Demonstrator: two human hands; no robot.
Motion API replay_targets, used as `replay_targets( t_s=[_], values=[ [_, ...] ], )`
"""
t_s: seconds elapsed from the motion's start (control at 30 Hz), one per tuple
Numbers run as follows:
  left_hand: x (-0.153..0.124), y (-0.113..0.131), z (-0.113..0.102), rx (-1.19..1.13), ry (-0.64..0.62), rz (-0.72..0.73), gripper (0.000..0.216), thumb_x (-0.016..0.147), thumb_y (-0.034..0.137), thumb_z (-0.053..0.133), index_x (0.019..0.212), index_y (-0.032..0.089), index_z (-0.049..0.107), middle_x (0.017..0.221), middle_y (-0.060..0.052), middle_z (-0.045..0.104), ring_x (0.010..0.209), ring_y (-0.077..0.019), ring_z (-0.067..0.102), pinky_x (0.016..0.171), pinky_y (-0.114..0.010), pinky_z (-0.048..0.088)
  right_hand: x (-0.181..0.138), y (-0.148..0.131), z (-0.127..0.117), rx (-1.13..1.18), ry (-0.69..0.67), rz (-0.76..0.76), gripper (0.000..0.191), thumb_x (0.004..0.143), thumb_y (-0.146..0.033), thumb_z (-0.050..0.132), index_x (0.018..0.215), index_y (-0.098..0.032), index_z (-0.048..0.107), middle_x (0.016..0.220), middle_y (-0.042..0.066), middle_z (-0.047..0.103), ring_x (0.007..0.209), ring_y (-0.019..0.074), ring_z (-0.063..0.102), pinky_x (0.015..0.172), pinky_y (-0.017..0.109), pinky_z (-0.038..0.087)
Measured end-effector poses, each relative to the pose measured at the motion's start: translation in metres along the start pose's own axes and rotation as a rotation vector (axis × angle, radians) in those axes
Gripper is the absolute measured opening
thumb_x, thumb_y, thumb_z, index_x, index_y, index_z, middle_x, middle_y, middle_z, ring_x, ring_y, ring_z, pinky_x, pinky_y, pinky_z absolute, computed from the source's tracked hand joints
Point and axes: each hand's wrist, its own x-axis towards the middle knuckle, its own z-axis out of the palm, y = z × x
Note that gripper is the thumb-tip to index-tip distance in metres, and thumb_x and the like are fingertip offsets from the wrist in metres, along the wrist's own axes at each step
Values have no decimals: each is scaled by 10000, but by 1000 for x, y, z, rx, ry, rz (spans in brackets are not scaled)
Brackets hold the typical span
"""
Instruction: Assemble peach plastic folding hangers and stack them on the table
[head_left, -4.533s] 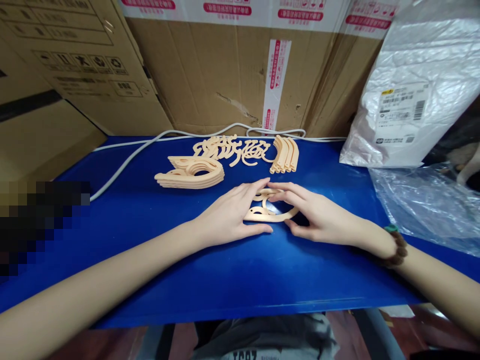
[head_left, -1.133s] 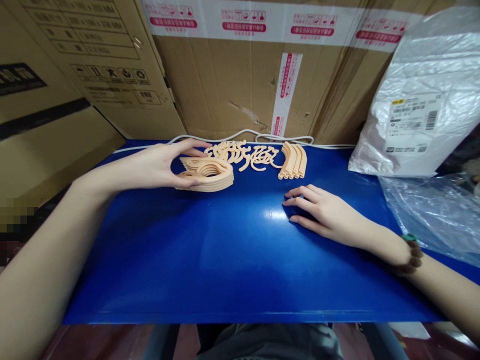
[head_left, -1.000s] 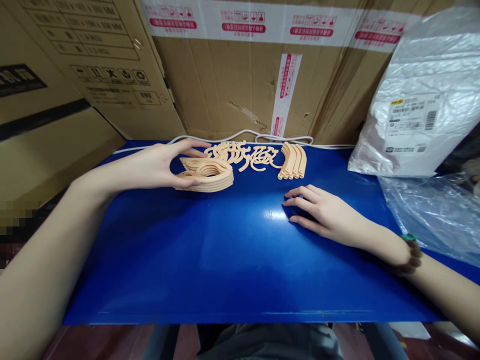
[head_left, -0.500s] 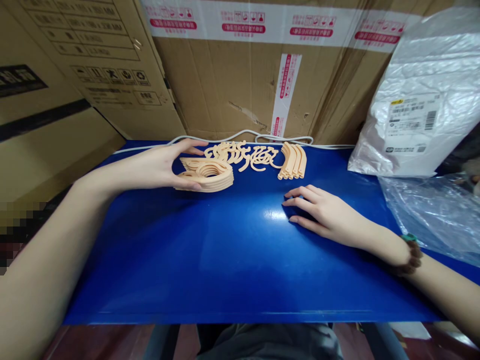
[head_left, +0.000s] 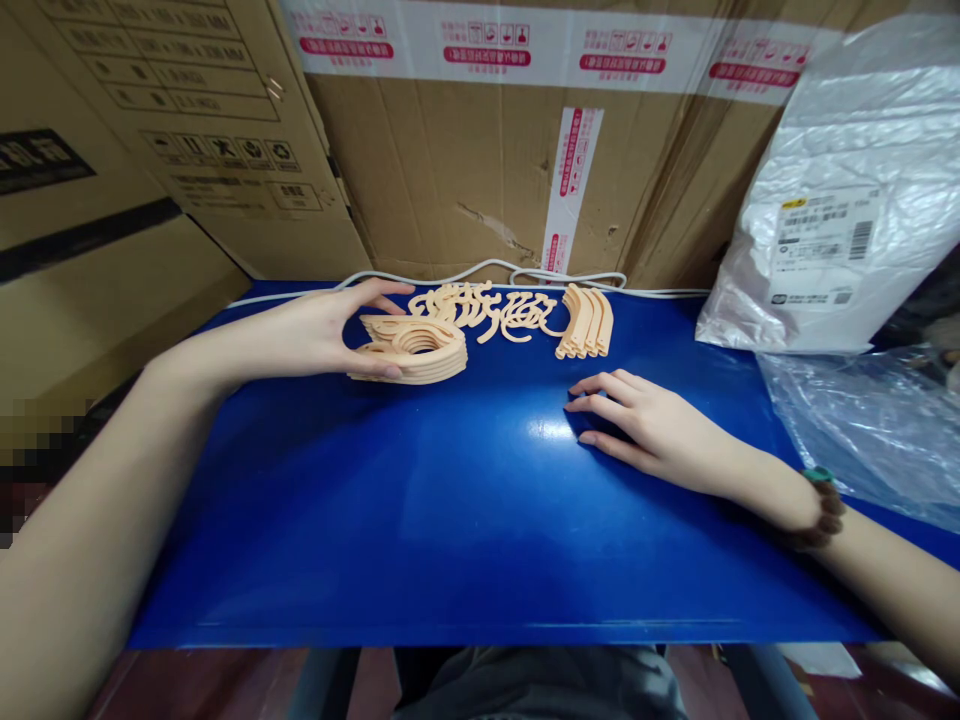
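My left hand [head_left: 319, 330] is around the left end of a stack of flat, curved beige pieces [head_left: 431, 365] with openings through them. Its thumb lies against the near side, while the other fingers are spread out beyond the far edge, with a gap to the stack. To the right of the stack lie loose beige hooks [head_left: 517, 320], several of them overlapping. A row of curved beige arms [head_left: 585, 325] stands side by side further right. My right hand [head_left: 637, 425] rests on the blue tabletop [head_left: 420, 530], fingers apart and holding nothing, nearest to the row of arms.
Cardboard boxes [head_left: 465, 150] wall off the back and left. A white cable [head_left: 495, 265] runs along the rear edge. On the right stand a white plastic parcel bag [head_left: 817, 240] and a clear plastic bag [head_left: 862, 420]. The table's front edge lies close to my body.
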Motion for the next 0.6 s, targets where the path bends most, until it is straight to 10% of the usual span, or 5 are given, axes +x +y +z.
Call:
replay_targets(
  t_s=[0.6],
  values=[
    [-1, 3, -2, 50, 14, -24, 885, 700, 697, 659, 1424, 243, 427, 1303, -11, 614, 1072, -274, 643, 959, -377, 488, -1, 1, 0, 5, 3, 0, 312, 985, -372, 441, 1207, -200, 578, 1251, 111, 569, 1078, 242, 556, 937, 435, 481]
  ],
)
